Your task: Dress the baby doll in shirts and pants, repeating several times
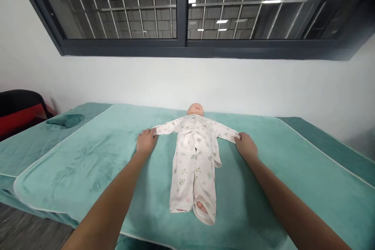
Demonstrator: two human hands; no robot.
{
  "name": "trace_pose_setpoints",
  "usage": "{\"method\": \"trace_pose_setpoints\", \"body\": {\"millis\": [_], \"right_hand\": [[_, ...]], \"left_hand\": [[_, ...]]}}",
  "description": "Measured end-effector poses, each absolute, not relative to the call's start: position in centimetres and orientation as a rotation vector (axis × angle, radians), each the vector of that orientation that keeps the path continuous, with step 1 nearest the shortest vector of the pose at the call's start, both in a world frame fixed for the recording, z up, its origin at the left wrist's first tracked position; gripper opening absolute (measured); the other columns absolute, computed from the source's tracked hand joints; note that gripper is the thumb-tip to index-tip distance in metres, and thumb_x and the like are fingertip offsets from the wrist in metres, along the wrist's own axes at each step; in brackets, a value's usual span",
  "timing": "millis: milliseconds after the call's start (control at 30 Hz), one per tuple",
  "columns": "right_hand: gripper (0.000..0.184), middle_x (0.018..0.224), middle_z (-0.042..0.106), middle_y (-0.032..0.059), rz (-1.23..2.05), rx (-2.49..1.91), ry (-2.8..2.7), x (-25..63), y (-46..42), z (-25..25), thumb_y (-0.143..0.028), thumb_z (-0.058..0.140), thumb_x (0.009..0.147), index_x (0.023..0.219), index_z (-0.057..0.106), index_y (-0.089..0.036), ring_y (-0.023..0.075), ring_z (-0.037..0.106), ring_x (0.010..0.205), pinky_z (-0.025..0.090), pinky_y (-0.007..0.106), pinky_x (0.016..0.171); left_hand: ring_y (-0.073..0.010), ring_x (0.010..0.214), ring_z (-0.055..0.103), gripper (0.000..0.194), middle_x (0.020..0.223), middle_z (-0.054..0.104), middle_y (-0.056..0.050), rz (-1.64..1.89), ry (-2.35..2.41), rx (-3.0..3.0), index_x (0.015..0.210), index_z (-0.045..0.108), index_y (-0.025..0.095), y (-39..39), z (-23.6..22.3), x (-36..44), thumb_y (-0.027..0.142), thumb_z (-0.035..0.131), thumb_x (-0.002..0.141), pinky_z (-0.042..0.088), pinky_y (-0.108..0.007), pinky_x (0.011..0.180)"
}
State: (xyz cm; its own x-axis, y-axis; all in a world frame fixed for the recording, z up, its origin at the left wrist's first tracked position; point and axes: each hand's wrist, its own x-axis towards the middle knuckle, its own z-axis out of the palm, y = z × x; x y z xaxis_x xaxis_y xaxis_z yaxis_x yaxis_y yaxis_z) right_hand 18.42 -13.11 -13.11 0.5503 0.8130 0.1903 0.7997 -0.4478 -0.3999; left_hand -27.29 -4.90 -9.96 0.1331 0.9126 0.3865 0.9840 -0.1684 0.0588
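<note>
A baby doll [195, 108] lies on its back, head toward the wall, with both arms stretched out sideways. It wears a white printed baby top [195, 131] and matching trousers [183, 179]. My left hand [146, 141] is closed on the cuff of the sleeve at the left of the picture. At the opposite cuff, my right hand [246, 146] pinches the other sleeve end. The top's front edges part near the waist. One foot [201, 206] shows inside the right trouser leg opening; the other foot is mostly hidden in its leg.
Beneath the doll a light teal blanket [96, 164] with pale edging covers a darker teal bedspread [313, 133]. A bunched teal cloth [65, 121] lies at the far left, near a black and red chair [22, 111]. The white wall [164, 82] and barred window [184, 49] stand behind.
</note>
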Motion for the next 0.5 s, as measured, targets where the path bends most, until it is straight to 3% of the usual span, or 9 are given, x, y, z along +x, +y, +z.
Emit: {"method": "trace_pose_setpoints", "body": {"millis": [167,500], "right_hand": [[0.040,0.120,0.061,0.0139,0.024,-2.325,-1.378,19.8,-12.1,-13.1,-0.034,0.042,0.097,0.128,0.058,-0.016,0.0237,0.058,0.111,0.044,0.032,0.090],[0.041,0.119,0.057,0.0181,-0.160,-2.257,-1.339,19.7,-11.0,-12.7,-0.028,0.035,0.097,0.125,0.063,-0.015,0.0282,0.057,0.108,0.043,0.038,0.091]], "left_hand": [[-0.0269,0.104,0.057,0.038,0.112,0.063,-0.012,-0.454,-1.822,-2.220,0.123,0.062,0.021,-2.8,-9.5,-28.4,0.021,0.037,0.095,0.041,-0.036,0.084],[-0.0295,0.105,0.053,0.037,0.108,0.060,-0.013,-0.495,-1.929,-2.176,0.119,0.064,0.020,-1.0,-9.5,-28.7,0.021,0.036,0.094,0.041,-0.039,0.086]]}}
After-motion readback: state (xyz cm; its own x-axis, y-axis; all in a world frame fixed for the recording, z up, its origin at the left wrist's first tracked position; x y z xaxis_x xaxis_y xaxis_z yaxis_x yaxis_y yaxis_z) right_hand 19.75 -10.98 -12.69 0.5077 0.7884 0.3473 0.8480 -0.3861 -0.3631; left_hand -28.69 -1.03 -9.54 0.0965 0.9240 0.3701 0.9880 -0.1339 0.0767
